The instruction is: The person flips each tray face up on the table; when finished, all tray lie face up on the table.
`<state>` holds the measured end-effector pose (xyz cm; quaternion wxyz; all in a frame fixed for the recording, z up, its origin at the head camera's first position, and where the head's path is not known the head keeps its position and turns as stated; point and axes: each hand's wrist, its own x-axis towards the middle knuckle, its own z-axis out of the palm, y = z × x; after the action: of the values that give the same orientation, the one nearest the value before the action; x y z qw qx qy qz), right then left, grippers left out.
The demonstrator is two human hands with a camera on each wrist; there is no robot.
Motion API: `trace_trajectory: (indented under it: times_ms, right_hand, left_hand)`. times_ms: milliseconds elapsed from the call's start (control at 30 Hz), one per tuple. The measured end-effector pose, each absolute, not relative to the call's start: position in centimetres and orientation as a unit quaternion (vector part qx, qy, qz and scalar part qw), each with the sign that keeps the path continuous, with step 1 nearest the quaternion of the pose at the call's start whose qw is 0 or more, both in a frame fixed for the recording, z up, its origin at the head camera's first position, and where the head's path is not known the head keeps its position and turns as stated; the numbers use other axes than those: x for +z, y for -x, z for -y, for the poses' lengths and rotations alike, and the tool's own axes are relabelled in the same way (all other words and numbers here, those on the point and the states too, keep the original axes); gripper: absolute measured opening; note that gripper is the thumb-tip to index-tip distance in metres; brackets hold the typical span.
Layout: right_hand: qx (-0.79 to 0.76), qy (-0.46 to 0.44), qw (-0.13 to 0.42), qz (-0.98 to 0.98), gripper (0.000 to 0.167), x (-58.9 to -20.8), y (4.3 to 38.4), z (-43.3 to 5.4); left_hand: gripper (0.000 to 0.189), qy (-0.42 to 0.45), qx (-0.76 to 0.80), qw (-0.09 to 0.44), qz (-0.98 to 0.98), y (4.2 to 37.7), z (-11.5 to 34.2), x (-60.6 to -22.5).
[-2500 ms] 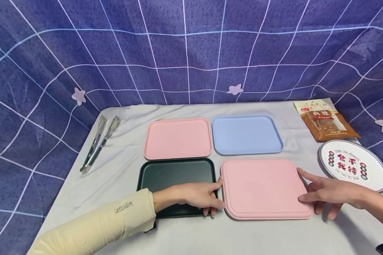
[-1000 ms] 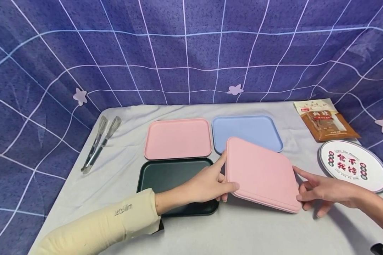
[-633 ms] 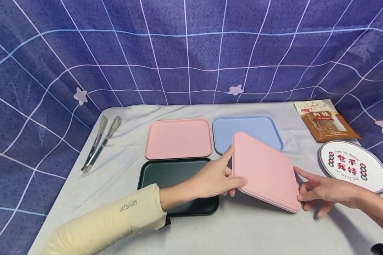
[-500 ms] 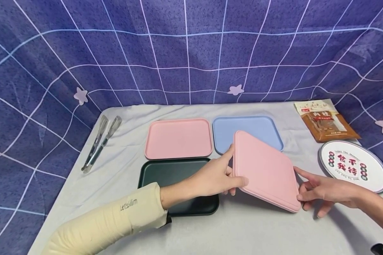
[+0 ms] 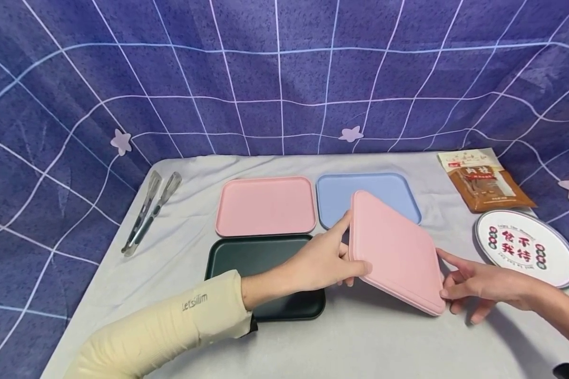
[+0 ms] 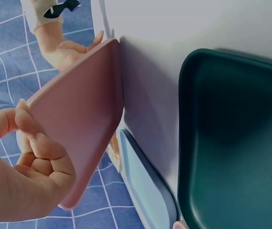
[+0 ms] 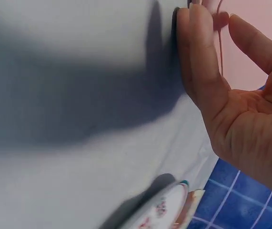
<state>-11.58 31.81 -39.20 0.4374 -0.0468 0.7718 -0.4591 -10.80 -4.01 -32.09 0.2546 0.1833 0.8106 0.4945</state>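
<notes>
A pink rectangular tray (image 5: 395, 255) tilts up off the table at its left end, while its lower right edge is down near the cloth. My left hand (image 5: 315, 263) pinches the raised left edge, thumb on the upper face and fingers behind. Its hollow, rimmed underside shows in the left wrist view beside my left hand (image 6: 31, 176). At the right edge, my right hand (image 5: 483, 284) grips the tray between thumb and fingers. Below the left forearm lies a dark green tray (image 5: 246, 258), partly covered. A light blue tray (image 5: 355, 187) lies behind the tilted one, partly hidden.
Another pink tray (image 5: 265, 205) lies flat behind the dark green one. Metal tongs (image 5: 154, 210) rest at the far left. On the right are a brown food packet (image 5: 486, 184) and an oval white plate (image 5: 526, 247) with printed characters. A purple grid curtain (image 5: 284, 79) closes off the back.
The pink tray lay flat earlier. My left hand has raised its left end and swung it rightward, tilting it steeper. My right hand has stayed at the right edge, moving little.
</notes>
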Motion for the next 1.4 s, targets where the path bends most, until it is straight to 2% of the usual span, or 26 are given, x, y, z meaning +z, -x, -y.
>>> trace_trajectory:
  times_ms: [200,367,533,633,833,900,1400]
  right_hand:
    - [-0.345,0.055,0.423,-0.836,0.102,-34.6,12.4,-29.1]
    - [-0.34,0.084,0.408,-0.843,0.095,-29.7,14.2,-25.7]
    - [-0.342,0.093,0.405,-0.843,0.097,-27.0,16.1,-21.6]
    - [-0.332,0.087,0.398,-0.851,0.099,-26.2,16.9,-19.3]
    - [-0.29,0.071,0.378,-0.876,0.068,-25.8,18.0,-16.6]
    - [-0.28,0.07,0.372,-0.882,0.064,-25.8,18.2,-16.1]
    - [-0.219,0.05,0.358,-0.906,0.061,-25.5,19.2,-14.7]
  left_hand:
    - [0.097,-0.17,0.494,0.22,-0.823,10.7,3.9,-32.0]
    - [0.09,-0.169,0.498,0.206,-0.825,10.7,3.6,-32.1]
    - [0.08,-0.164,0.494,0.194,-0.831,10.6,3.6,-32.2]
    - [0.076,-0.164,0.494,0.184,-0.834,10.5,3.5,-32.1]
    - [0.069,-0.169,0.498,0.159,-0.836,10.3,3.2,-32.0]
    - [0.068,-0.169,0.495,0.151,-0.839,10.2,3.2,-32.1]
    - [0.071,-0.175,0.492,0.131,-0.843,9.8,2.8,-32.0]
